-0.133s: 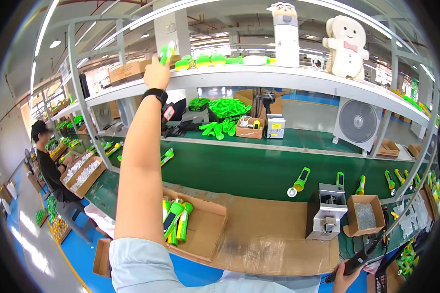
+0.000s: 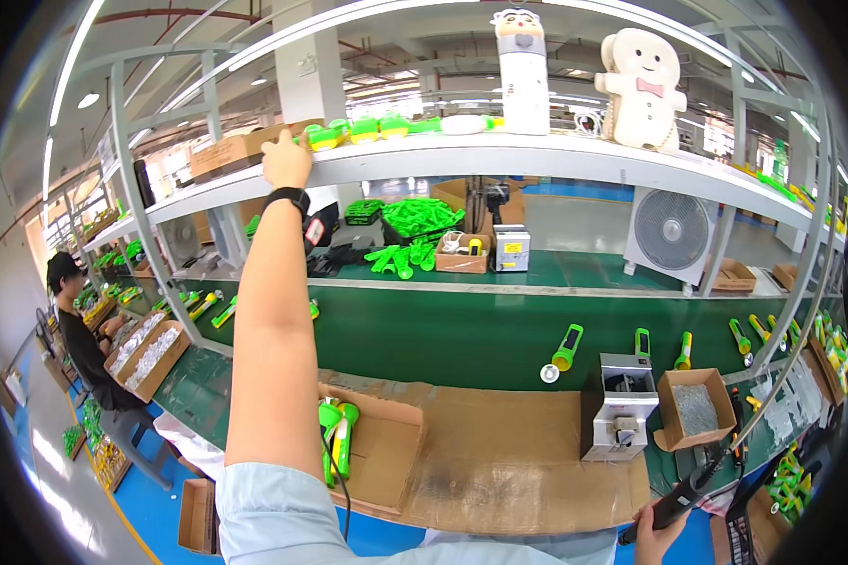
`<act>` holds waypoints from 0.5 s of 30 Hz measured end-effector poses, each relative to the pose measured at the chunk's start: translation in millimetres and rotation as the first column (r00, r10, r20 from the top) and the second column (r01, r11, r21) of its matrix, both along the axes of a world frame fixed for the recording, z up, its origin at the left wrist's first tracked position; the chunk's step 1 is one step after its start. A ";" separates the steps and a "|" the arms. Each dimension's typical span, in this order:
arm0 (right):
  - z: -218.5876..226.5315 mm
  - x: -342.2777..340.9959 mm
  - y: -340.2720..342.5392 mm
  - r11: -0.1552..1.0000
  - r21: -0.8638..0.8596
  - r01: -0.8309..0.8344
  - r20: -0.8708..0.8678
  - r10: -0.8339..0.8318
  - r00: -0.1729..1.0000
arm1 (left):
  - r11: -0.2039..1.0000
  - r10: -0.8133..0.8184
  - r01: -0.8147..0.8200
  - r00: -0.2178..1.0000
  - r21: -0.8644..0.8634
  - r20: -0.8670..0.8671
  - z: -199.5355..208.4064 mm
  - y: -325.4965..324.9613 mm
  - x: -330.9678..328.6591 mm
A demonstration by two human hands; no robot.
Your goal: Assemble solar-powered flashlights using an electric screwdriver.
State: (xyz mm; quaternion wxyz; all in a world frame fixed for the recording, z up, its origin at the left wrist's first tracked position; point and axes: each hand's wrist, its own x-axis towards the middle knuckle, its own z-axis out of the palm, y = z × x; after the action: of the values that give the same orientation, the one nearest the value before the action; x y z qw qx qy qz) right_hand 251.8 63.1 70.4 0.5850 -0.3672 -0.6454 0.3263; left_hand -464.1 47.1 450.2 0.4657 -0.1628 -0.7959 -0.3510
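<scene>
My left arm reaches up to the white shelf (image 2: 462,156). There my left hand (image 2: 287,162) bends its fingers at the shelf edge, around a small green and white piece mostly hidden by the hand. Several green and yellow flashlight heads (image 2: 363,131) stand in a row just right of it. At the lower right, my right hand (image 2: 658,539) grips a black electric screwdriver (image 2: 680,501), held slanted beside the bench. Below my left forearm, green and yellow flashlights (image 2: 345,443) lie in an open cardboard box (image 2: 393,444), partly hidden by the arm.
A flat cardboard sheet (image 2: 509,443) covers the bench front. Right of it stand a metal fixture (image 2: 620,414) and a carton of small screws (image 2: 695,408). Flashlights lie on the green belt (image 2: 424,330). A white bottle (image 2: 524,80) and gingerbread-shaped bag (image 2: 645,89) stand on the shelf. A co-worker (image 2: 80,334) is far left.
My left hand has lowered the green and white piece from above the shelf to its edge. The whole view has shifted slightly. My right hand still holds the screwdriver.
</scene>
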 end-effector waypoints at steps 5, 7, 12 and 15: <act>-4.8 -14.4 5.7 0.992 -0.114 -0.048 -0.142 0.031 0.989 | 0.948 -0.160 0.192 0.977 0.253 -0.143 -27.0 0.8 -9.3; 6.7 -21.3 15.0 0.978 -0.127 -0.167 -0.173 0.144 0.974 | 0.941 -0.239 0.279 0.949 0.192 -0.207 -53.5 -23.9 -6.2; 16.7 -43.7 49.4 0.972 0.018 -0.233 -0.183 0.233 0.955 | 0.715 -0.354 0.575 0.788 -0.398 0.503 -189.8 -110.7 121.1; 29.6 -57.0 58.3 0.957 0.061 -0.285 -0.155 0.291 0.944 | 0.447 0.091 0.569 0.738 -0.690 0.669 -297.4 -179.7 158.6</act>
State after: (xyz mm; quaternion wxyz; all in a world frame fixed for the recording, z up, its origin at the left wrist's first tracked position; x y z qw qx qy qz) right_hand 194.8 121.4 99.9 0.5886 -0.2298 -0.6483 0.4248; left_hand -305.5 -132.6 152.9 -0.0312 -0.3680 -0.9293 0.0007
